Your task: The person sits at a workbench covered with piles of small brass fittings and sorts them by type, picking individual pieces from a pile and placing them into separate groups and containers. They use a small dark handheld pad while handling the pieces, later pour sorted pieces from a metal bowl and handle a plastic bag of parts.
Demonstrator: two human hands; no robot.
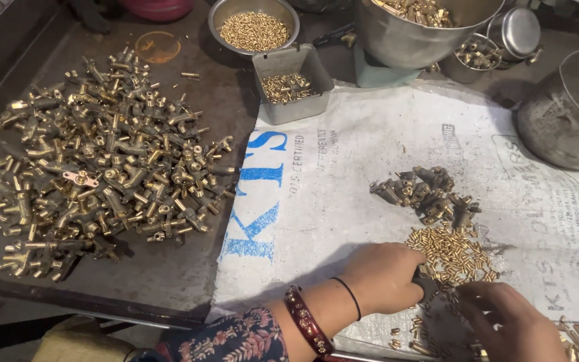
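Left hand [382,278] clenched on dark tool [427,285] at edge of small brass pins pile [452,253] on white sack [343,174]; right hand [507,322] beside it, grip unclear.

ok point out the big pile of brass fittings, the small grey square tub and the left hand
big pile of brass fittings [102,161], head view, middle of the heap
small grey square tub [301,107], head view, its front wall
left hand [383,276], head view, back of the hand

A big heap of brass fittings [95,161] lies left of a grey rectangular tub [292,83].
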